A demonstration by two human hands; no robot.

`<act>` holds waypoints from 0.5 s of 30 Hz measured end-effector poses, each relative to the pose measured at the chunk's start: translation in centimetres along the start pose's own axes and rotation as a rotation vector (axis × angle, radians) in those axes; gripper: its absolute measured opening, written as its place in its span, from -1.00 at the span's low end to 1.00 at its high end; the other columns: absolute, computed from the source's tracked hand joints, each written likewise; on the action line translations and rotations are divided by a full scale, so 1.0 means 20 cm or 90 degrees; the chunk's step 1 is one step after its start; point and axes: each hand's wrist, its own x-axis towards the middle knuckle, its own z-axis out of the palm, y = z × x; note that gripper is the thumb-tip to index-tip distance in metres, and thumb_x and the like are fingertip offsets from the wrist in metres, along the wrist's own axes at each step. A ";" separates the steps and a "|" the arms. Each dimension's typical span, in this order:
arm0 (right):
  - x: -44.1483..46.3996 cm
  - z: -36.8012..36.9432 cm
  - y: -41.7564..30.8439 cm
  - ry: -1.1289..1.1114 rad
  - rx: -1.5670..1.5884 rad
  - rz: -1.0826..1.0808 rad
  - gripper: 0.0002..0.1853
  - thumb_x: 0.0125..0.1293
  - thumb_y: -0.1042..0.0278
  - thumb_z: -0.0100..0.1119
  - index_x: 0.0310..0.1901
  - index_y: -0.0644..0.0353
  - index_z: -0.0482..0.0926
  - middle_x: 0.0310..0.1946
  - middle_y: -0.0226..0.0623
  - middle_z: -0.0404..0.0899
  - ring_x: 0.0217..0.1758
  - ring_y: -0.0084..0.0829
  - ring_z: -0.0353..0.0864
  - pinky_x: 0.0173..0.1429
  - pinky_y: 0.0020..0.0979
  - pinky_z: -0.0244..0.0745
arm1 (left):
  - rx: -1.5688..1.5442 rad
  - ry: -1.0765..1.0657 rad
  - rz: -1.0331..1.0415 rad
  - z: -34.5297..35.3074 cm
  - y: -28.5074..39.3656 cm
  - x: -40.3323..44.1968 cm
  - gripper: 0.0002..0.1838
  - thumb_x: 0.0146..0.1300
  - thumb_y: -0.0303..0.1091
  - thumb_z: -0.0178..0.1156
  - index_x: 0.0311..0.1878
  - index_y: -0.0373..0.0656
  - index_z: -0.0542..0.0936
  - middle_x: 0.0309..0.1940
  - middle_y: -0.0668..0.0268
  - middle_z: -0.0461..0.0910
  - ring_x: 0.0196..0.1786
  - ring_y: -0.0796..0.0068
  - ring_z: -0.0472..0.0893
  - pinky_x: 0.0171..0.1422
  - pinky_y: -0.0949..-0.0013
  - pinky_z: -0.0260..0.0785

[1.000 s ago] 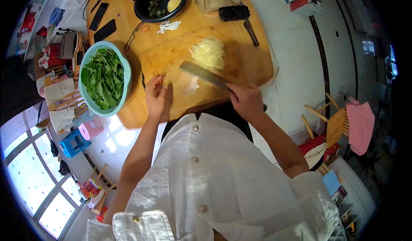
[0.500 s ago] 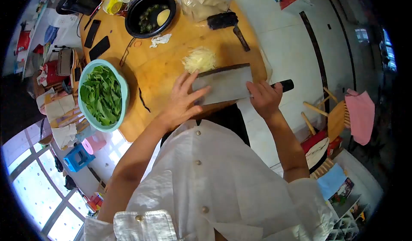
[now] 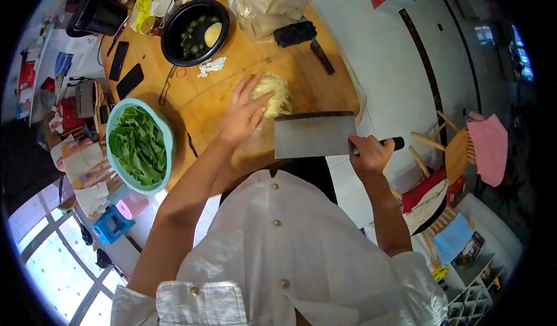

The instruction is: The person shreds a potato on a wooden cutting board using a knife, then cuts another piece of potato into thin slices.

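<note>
A pile of pale shredded vegetable (image 3: pixel 275 93) lies on the wooden board. My left hand (image 3: pixel 245 112) touches the pile's left side, fingers spread, palm down. In my right hand (image 3: pixel 370 154) is the black handle of a wide cleaver (image 3: pixel 313 136), its blade lying broadside to the camera between the pile and my body, with the dark edge strip toward the pile. A second, dark cleaver (image 3: pixel 295 34) rests further back on the right of the table.
On the left stands a light-blue basin (image 3: pixel 169 146) of green leaves. A black bowl (image 3: pixel 168 39) with small dark items and a pale round piece is at the back, beside a plastic bag (image 3: pixel 264 4). Two phones (image 3: pixel 130 81) lie left, chairs (image 3: pixel 455 155) right.
The cleaver in my right hand has turned its flat side up and moved right. My left hand has moved up and right, from beside the board to the shreds. The view has shifted slightly.
</note>
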 end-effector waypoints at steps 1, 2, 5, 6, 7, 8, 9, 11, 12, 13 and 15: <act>-0.01 0.00 -0.01 0.002 0.014 0.023 -0.71 -0.19 0.53 0.25 -0.34 0.00 0.59 -0.58 -0.53 0.51 -0.49 -0.51 0.50 -0.27 -0.27 0.04 | 0.024 0.000 0.001 0.01 0.03 0.01 -0.55 0.30 -0.17 0.11 0.27 0.12 0.49 0.50 0.11 -0.03 0.47 -0.14 0.01 0.51 -0.02 -0.09; -0.02 0.00 -0.01 0.005 0.029 0.046 -0.72 -0.19 0.54 0.26 -0.35 0.01 0.59 -0.59 -0.52 0.51 -0.50 -0.50 0.50 -0.27 -0.27 0.04 | 0.049 0.000 0.002 0.01 0.04 0.02 -0.55 0.31 -0.21 0.09 0.27 0.07 0.49 0.50 0.06 -0.03 0.47 -0.14 0.02 0.51 -0.04 -0.10; -0.03 -0.01 -0.03 0.003 0.032 0.074 -0.75 -0.15 0.53 0.31 -0.37 0.01 0.58 -0.63 -0.52 0.46 -0.55 -0.49 0.46 -0.28 -0.28 0.04 | 0.085 0.010 0.012 0.06 0.02 0.00 -0.53 0.26 -0.24 0.17 0.27 0.10 0.48 0.49 0.12 -0.02 0.46 -0.12 0.03 0.51 -0.01 -0.07; -0.03 -0.01 -0.04 0.001 0.032 0.075 -0.75 -0.15 0.53 0.31 -0.37 0.01 0.58 -0.63 -0.52 0.46 -0.55 -0.49 0.46 -0.28 -0.28 0.04 | 0.084 0.008 0.012 0.04 0.03 0.00 -0.53 0.26 -0.24 0.17 0.27 0.10 0.48 0.49 0.12 -0.02 0.46 -0.12 0.03 0.51 -0.01 -0.07; -0.03 -0.02 -0.05 -0.009 0.030 0.089 -0.75 -0.14 0.56 0.31 -0.38 0.00 0.58 -0.65 -0.52 0.44 -0.58 -0.48 0.42 -0.25 -0.29 0.04 | 0.025 0.029 -0.005 0.02 0.05 0.00 -0.53 0.27 -0.23 0.16 0.27 0.08 0.48 0.49 0.10 -0.01 0.46 -0.12 0.04 0.51 0.01 -0.08; -0.03 -0.03 -0.05 -0.020 0.028 0.102 -0.75 -0.13 0.59 0.32 -0.40 0.00 0.58 -0.67 -0.52 0.42 -0.61 -0.47 0.38 -0.22 -0.29 0.05 | -0.035 0.049 -0.022 0.01 0.06 0.00 -0.54 0.28 -0.22 0.14 0.26 0.06 0.48 0.49 0.08 0.00 0.45 -0.11 0.04 0.51 0.02 -0.09; -0.04 -0.02 -0.05 -0.021 0.028 0.104 -0.75 -0.13 0.59 0.32 -0.40 0.00 0.58 -0.67 -0.52 0.42 -0.61 -0.47 0.38 -0.22 -0.29 0.05 | -0.036 0.047 -0.022 0.02 0.05 -0.01 -0.54 0.28 -0.22 0.14 0.26 0.06 0.48 0.49 0.08 0.00 0.45 -0.11 0.04 0.51 0.02 -0.09; -0.04 -0.02 -0.05 -0.003 0.047 0.104 -0.78 -0.09 0.51 0.35 -0.38 -0.01 0.57 -0.70 -0.53 0.38 -0.61 -0.49 0.39 -0.29 -0.29 0.03 | -0.014 0.053 -0.038 0.03 0.03 -0.03 -0.56 0.32 -0.21 0.11 0.26 0.03 0.49 0.47 0.06 0.05 0.44 -0.11 0.05 0.51 0.04 -0.09; -0.04 -0.02 -0.05 -0.003 0.049 0.103 -0.78 -0.09 0.51 0.35 -0.38 -0.01 0.57 -0.70 -0.53 0.38 -0.61 -0.49 0.39 -0.29 -0.29 0.03 | -0.013 0.054 -0.040 0.05 0.00 -0.05 -0.56 0.32 -0.21 0.11 0.26 0.03 0.49 0.47 0.06 0.05 0.44 -0.11 0.05 0.51 0.04 -0.09; -0.05 -0.02 -0.05 -0.007 0.053 0.115 -0.77 -0.09 0.52 0.35 -0.38 -0.01 0.56 -0.70 -0.53 0.39 -0.62 -0.48 0.39 -0.29 -0.29 0.02 | -0.043 0.081 -0.048 0.08 -0.04 -0.07 -0.55 0.36 -0.15 0.05 0.28 -0.02 0.46 0.46 0.08 0.09 0.45 -0.03 0.07 0.50 0.06 -0.09; -0.05 -0.03 -0.06 -0.012 0.056 0.128 -0.77 -0.09 0.53 0.35 -0.39 -0.01 0.56 -0.71 -0.53 0.40 -0.63 -0.47 0.39 -0.29 -0.29 0.02 | -0.075 0.107 -0.055 0.05 -0.02 -0.05 -0.52 0.40 -0.09 0.00 0.30 -0.07 0.43 0.44 0.10 0.13 0.45 0.05 0.09 0.50 0.08 -0.08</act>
